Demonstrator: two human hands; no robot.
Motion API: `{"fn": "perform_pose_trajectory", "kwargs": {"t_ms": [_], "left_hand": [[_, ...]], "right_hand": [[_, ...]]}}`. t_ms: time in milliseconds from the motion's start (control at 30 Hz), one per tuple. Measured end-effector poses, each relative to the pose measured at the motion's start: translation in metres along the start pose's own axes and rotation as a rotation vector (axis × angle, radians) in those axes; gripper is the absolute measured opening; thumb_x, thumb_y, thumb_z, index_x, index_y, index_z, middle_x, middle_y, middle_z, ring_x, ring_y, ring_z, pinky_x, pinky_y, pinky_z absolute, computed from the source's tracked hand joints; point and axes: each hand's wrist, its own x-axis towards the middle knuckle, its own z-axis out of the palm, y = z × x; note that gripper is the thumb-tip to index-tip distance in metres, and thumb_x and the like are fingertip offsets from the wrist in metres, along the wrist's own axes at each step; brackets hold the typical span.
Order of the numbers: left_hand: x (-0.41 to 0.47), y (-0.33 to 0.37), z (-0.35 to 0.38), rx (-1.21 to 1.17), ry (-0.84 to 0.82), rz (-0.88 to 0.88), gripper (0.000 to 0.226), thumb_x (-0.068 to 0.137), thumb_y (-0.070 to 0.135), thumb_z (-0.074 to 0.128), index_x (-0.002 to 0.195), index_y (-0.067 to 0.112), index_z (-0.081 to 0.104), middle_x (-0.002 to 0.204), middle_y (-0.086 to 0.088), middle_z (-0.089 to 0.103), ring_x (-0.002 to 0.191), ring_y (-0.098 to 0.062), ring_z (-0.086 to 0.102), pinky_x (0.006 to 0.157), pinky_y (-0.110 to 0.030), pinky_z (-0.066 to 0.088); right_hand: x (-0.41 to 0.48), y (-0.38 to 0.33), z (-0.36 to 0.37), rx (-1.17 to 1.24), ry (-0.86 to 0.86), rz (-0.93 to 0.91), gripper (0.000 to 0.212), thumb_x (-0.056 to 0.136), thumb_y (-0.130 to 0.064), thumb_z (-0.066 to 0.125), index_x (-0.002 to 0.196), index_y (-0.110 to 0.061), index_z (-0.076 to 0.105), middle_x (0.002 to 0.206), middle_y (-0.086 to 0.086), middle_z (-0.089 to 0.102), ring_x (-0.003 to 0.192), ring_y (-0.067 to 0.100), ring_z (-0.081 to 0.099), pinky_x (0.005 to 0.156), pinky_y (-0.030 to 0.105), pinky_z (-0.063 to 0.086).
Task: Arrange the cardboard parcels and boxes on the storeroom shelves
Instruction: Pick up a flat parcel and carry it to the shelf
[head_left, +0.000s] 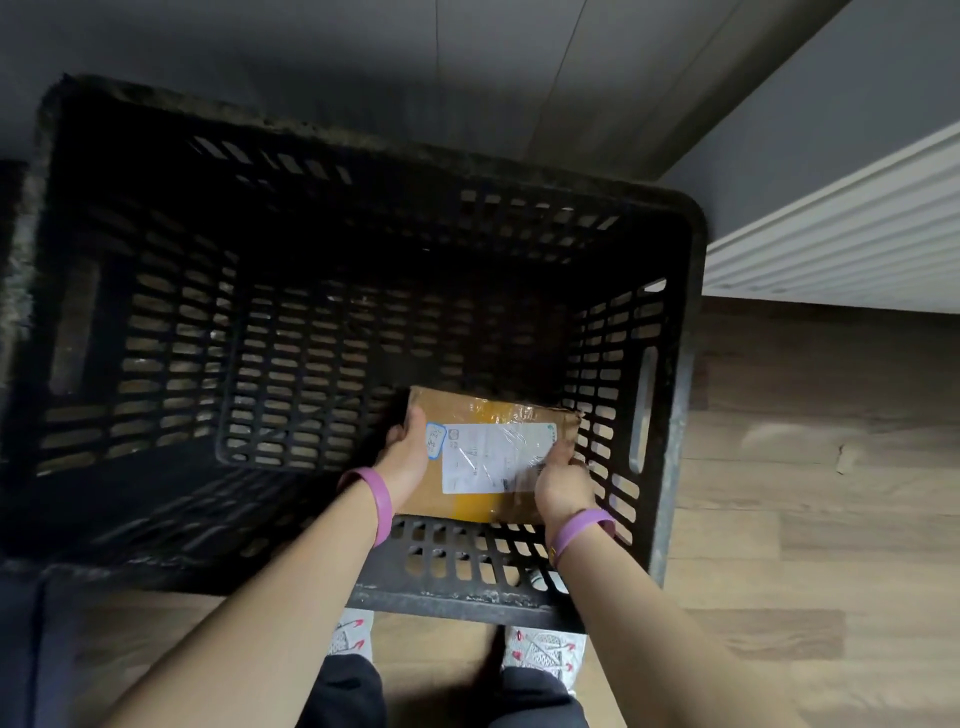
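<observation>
My left grip (408, 447) and right grip (563, 480) clasp the parcel (488, 457) by its ends; stiff taped cardboard, likely light, tape slippery

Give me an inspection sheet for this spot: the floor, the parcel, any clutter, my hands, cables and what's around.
Surface: wood-look floor; a black slatted crate stands on it.
Job's things: one taped cardboard parcel with a white label, inside the crate near its right wall; shelves not in view.
Clutter: nothing seen.
Hands: left hand grips the parcel's left edge; right hand grips its right side.
Cables: nothing seen.
Surroundings: white ribbed panel at right; grey wall behind.
</observation>
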Motion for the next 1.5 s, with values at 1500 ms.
{"fn": "perform_pose_trajectory", "kwargs": {"t_ms": [1500], "left_hand": [[-0.747, 0.217, -0.285, -0.392, 0.327, 0.577, 0.068, 0.104, 0.057, 0.027, 0.154, 0.012, 0.033, 0.16, -0.006, 0.035, 0.148, -0.025, 0.032, 0.123, -0.042, 0.02]], "right_hand": [[-0.704, -0.264, -0.348, -0.434, -0.357, -1.102, 0.038, 0.103, -0.023, 0.048, 0.131, 0.001, 0.057, 0.137, 0.018, 0.058, 0.122, 0.034, 0.054, 0.099, 0.039, 0.044]]}}
